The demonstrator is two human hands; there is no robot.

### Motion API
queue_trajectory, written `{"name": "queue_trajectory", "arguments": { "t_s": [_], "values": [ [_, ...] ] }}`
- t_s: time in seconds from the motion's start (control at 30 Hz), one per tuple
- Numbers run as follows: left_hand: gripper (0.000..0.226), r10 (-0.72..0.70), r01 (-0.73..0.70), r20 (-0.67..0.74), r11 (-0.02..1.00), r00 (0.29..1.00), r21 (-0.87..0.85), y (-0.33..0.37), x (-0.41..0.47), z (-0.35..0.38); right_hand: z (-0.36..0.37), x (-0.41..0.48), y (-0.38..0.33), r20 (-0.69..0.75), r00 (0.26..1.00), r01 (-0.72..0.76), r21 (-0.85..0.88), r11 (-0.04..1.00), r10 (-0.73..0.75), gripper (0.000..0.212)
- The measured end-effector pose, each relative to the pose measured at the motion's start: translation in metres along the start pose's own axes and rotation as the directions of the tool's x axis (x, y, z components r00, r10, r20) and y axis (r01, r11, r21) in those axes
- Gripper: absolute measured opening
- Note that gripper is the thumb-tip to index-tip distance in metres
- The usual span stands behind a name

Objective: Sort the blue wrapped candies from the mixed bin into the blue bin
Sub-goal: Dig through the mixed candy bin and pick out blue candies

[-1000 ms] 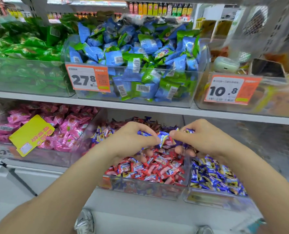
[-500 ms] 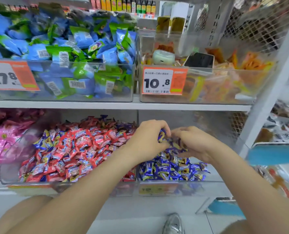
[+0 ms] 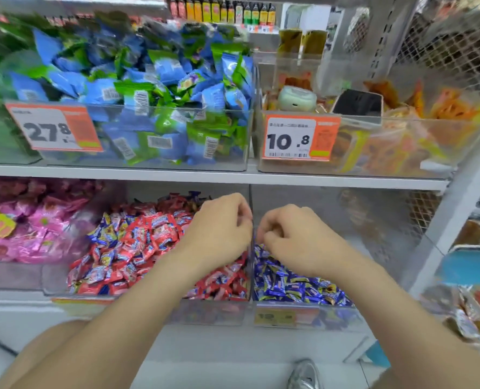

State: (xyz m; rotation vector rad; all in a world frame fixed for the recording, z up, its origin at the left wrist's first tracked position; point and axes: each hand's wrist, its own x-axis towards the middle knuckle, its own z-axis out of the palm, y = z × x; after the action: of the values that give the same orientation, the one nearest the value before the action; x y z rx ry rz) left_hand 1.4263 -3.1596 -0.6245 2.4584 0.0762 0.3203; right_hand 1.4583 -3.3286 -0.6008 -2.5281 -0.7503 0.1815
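Observation:
The mixed bin (image 3: 64, 293) on the lower shelf holds red wrapped candies (image 3: 149, 237) with blue ones (image 3: 101, 237) scattered among them. Right of it, behind a clear divider, the blue bin (image 3: 337, 317) holds blue wrapped candies (image 3: 295, 287). My left hand (image 3: 219, 228) hovers over the right end of the mixed bin, back toward the camera, its fingers curled down and hidden. My right hand (image 3: 289, 237) is above the back of the blue bin with curled fingers, and no candy shows in it. The two hands are a little apart, either side of the divider.
A bin of pink sweets (image 3: 36, 226) stands to the left. On the upper shelf (image 3: 233, 175) are a bin of blue and green packets (image 3: 149, 108) and a bin of orange snacks (image 3: 401, 141). A white shelf post (image 3: 458, 209) rises at right. My shoe (image 3: 305, 374) is below.
The blue candies that both hands held together over the blue bin no longer show. The hands have parted, the left one going back over the mixed bin. The camera swung slightly left.

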Motion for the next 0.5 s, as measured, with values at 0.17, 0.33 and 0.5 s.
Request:
{"name": "queue_trajectory", "arguments": {
  "t_s": [0.17,0.33,0.5],
  "values": [
    [0.028,-0.282,0.268,-0.027,0.871,0.959,0.412,-0.064,-0.014,-0.063,0.045,0.024,-0.066,0.057,0.973,0.227,-0.054,0.972,-0.224,0.023],
    [0.016,-0.478,0.41,0.007,0.761,0.879,0.503,-0.128,-0.023,-0.115,0.09,0.07,-0.108,0.003,0.95,0.312,-0.113,0.943,-0.314,0.02],
    [0.022,-0.41,0.408,-0.095,0.802,0.907,0.436,-0.162,-0.02,-0.136,0.133,0.121,-0.139,-0.122,0.927,0.34,-0.127,0.932,-0.355,0.014]
  ]
}}
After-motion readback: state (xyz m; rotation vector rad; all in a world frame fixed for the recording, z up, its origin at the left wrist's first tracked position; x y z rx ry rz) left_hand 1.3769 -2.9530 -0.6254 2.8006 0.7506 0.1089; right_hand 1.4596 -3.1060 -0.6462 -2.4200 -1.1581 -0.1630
